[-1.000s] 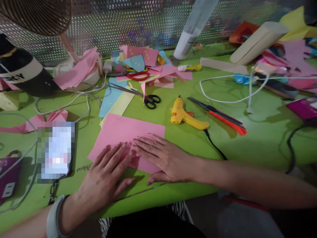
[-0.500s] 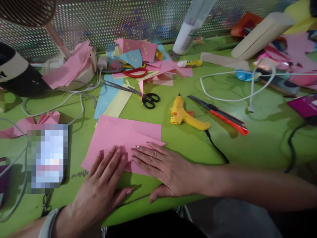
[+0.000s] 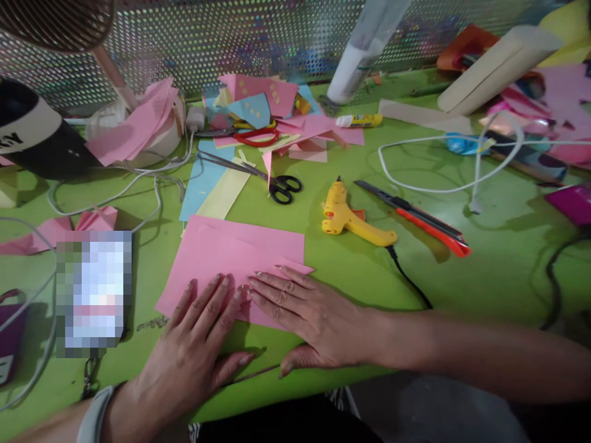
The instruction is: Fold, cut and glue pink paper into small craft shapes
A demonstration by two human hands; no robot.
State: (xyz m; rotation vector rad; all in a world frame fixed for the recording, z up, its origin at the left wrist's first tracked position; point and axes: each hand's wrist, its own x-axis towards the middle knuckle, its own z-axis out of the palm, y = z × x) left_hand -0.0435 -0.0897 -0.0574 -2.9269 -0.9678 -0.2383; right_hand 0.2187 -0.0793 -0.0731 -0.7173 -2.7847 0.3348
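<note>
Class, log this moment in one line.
left hand: palm down on pink paper | right hand: palm down on pink paper | nearby: black-handled scissors, yellow glue gun

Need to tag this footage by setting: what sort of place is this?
Probably a craft work table, whether at home or in a workshop I can't tell: a yellow glue gun, a utility knife and coloured paper scraps lie on it.
</note>
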